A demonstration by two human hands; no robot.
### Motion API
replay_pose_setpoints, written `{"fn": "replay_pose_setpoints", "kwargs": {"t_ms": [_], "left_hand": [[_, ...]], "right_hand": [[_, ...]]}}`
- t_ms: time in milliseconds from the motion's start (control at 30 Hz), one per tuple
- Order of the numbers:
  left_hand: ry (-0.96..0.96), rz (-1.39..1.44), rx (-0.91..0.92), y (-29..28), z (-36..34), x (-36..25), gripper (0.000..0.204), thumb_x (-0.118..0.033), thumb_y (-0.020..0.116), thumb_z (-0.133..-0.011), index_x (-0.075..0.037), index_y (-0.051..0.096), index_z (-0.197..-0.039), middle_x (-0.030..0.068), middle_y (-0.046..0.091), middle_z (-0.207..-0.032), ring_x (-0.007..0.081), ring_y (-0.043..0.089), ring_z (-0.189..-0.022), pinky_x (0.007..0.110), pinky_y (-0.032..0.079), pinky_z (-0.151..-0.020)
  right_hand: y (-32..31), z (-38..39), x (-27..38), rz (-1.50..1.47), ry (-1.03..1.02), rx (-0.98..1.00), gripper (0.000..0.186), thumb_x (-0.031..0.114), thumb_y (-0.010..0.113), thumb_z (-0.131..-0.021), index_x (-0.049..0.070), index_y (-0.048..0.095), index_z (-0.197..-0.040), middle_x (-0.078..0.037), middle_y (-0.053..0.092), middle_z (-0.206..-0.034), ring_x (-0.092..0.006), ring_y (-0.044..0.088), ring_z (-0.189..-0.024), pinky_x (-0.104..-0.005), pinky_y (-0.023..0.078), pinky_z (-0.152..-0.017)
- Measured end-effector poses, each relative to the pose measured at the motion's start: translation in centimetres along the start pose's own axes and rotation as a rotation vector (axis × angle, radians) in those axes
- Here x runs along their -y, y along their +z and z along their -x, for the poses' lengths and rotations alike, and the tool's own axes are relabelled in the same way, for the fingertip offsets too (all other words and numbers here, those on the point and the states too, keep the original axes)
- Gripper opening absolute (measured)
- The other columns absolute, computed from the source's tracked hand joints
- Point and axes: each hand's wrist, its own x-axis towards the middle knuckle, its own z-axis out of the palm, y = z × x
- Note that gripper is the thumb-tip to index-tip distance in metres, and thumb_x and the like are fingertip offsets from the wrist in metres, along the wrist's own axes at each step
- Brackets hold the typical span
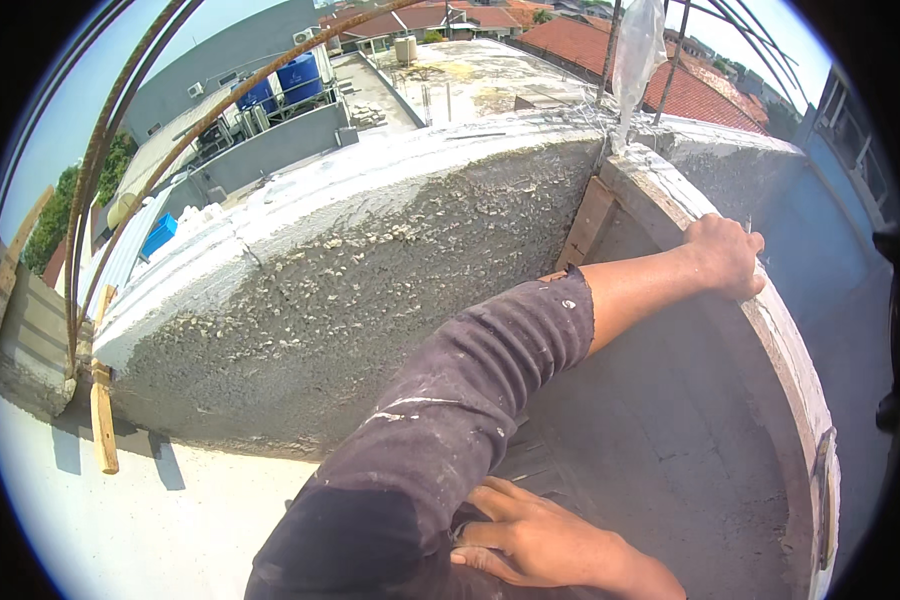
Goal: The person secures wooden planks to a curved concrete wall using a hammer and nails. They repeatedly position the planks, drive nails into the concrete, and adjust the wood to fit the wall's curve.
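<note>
My left arm, in a dark, plaster-spattered sleeve, stretches across to the right. My left hand [725, 258] is closed over the pale top edge of a low concrete wall [775, 340]; a thin pale tip shows by its knuckles, too small to name. Lower down, my right hand [535, 540] comes in from the lower right, fingers apart and pointing left, beside the dark cloth of my clothing. Nothing shows in it, though its palm is hidden. Farther off, a second wall [370, 290] carries rough, wet-looking grey mortar below a white top.
Rusty bent steel bars [98, 170] rise at the left. A wooden stick [103, 420] leans by the wall's left end, and a wood piece [588, 222] stands in the corner. Clear plastic [638, 60] hangs on upright bars. Beyond lie roofs and blue tanks [300, 78].
</note>
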Motion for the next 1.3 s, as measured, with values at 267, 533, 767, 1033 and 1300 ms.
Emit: {"fn": "replay_pose_setpoints", "kwargs": {"t_ms": [267,533,767,1033,1300], "left_hand": [[0.026,0.021,-0.007,1.0,-0.9,0.4,0.063,-0.051,0.068,-0.090,-0.012,0.065,-0.139,0.0162,0.073,-0.126,0.0345,0.065,-0.126,0.045,0.050,-0.107],[0.035,0.003,-0.033,1.4,-1.5,0.6,0.062,-0.051,0.069,-0.089,-0.012,0.066,-0.137,0.0144,0.075,-0.119,0.0325,0.070,-0.117,0.042,0.051,-0.106],[0.016,0.061,-0.037,0.9,-1.1,0.5,0.061,-0.051,0.070,-0.090,-0.011,0.067,-0.136,0.0182,0.073,-0.125,0.0378,0.067,-0.123,0.045,0.052,-0.107],[0.034,0.066,-0.037,-0.3,-0.2,0.4,0.061,-0.052,0.070,-0.092,-0.016,0.065,-0.141,0.0189,0.074,-0.125,0.0390,0.068,-0.122,0.050,0.054,-0.105],[0.363,0.539,-0.390,0.4,0.2,1.9,0.046,-0.037,0.076,-0.092,-0.009,0.068,-0.128,0.0161,0.077,-0.119,0.0353,0.072,-0.117,0.048,0.055,-0.104]], "right_hand": [[1.7,-4.2,0.8,0.508,0.360,0.857,0.028,0.016,0.060,-0.099,0.007,0.079,-0.118,-0.018,0.070,-0.133,-0.0420,0.063,-0.131,-0.0492,0.056,-0.105],[5.5,-5.3,-2.8,0.348,0.499,0.927,0.027,0.011,0.060,-0.096,0.003,0.080,-0.112,-0.024,0.075,-0.122,-0.0385,0.075,-0.114,-0.0472,0.064,-0.087],[2.7,-4.0,-2.6,0.285,0.407,0.692,0.023,0.009,0.060,-0.094,-0.002,0.078,-0.103,-0.024,0.077,-0.108,-0.0400,0.077,-0.106,-0.0500,0.064,-0.084],[0.4,-1.7,-1.4,0.367,0.362,0.371,0.021,0.014,0.062,-0.095,0.004,0.077,-0.105,-0.018,0.077,-0.113,-0.0372,0.079,-0.091,-0.0453,0.064,-0.077],[-2.8,3.2,0.7,0.233,0.004,-0.461,0.014,0.013,0.080,-0.088,0.010,0.077,-0.101,-0.007,0.075,-0.102,-0.0252,0.074,-0.088,-0.0392,0.058,-0.081]]}}
